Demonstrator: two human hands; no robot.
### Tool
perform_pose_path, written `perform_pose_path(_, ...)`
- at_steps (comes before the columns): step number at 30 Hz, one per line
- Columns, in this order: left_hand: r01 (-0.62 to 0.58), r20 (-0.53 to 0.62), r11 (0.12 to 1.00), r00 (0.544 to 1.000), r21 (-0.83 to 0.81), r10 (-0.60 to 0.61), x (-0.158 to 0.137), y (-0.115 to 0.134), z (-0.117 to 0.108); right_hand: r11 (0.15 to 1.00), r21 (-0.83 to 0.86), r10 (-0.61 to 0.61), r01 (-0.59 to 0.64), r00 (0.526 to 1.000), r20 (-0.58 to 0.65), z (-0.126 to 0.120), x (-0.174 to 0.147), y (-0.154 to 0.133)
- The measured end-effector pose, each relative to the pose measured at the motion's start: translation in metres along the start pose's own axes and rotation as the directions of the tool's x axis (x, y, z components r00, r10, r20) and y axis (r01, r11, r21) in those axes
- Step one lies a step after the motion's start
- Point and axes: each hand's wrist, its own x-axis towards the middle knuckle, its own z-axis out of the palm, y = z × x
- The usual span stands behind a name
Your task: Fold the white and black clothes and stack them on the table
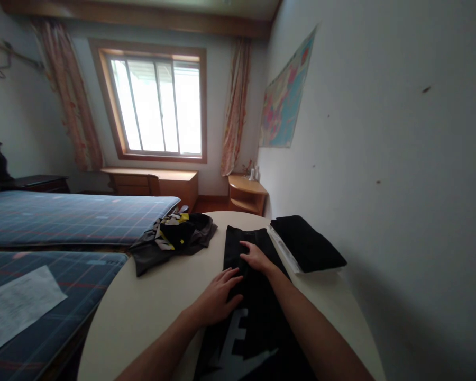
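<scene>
A black garment (257, 317) with a large grey print lies in a long strip across the round table (162, 307), and its far end shows a small label. My left hand (220, 296) rests at the garment's left edge with its fingers spread. Farther up the strip, my right hand (257, 257) lies over the cloth, thumb and fingers apart. Neither hand grips the fabric. The garment's near end runs out of the picture between my forearms.
Beyond my left hand is a crumpled grey, black and yellow garment (178, 233) at the table's edge. A folded black cloth (307, 243) sits on a white packet (287, 254) at the right, near the wall. Beds with plaid mattresses (75, 217) stand left, one bearing a paper sheet (19, 307).
</scene>
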Motion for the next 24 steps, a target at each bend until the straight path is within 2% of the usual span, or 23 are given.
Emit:
perform_pose_path(3,0.015,0.008,0.999,1.0,0.041,-0.015,0.0,0.001,0.001,0.996,-0.088,-0.01,0.004,0.998,-0.068,0.001,-0.013,-0.003)
perform_pose_path(6,0.014,0.009,0.998,1.0,0.057,-0.014,-0.001,-0.002,0.003,0.958,-0.284,-0.063,0.04,0.995,-0.073,0.002,-0.034,-0.006)
perform_pose_path(9,0.002,0.011,0.996,1.0,0.086,-0.003,-0.001,-0.002,0.004,0.886,-0.458,-0.06,0.077,0.997,0.052,0.004,-0.057,-0.008)
perform_pose_path(13,0.017,0.029,0.992,0.999,0.127,-0.021,-0.001,0.0,0.001,0.872,-0.486,0.049,0.058,0.978,0.205,0.007,-0.07,-0.005)
perform_pose_path(18,0.075,-0.041,0.985,0.997,0.156,-0.069,-0.001,-0.003,-0.003,0.859,-0.51,0.067,0.049,0.976,0.206,0.009,-0.054,0.002)
perform_pose_path(24,0.192,-0.158,0.963,0.974,0.189,-0.163,0.0,-0.003,-0.011,0.86,-0.511,0.076,-0.005,0.99,0.118,0.016,-0.012,0.015)
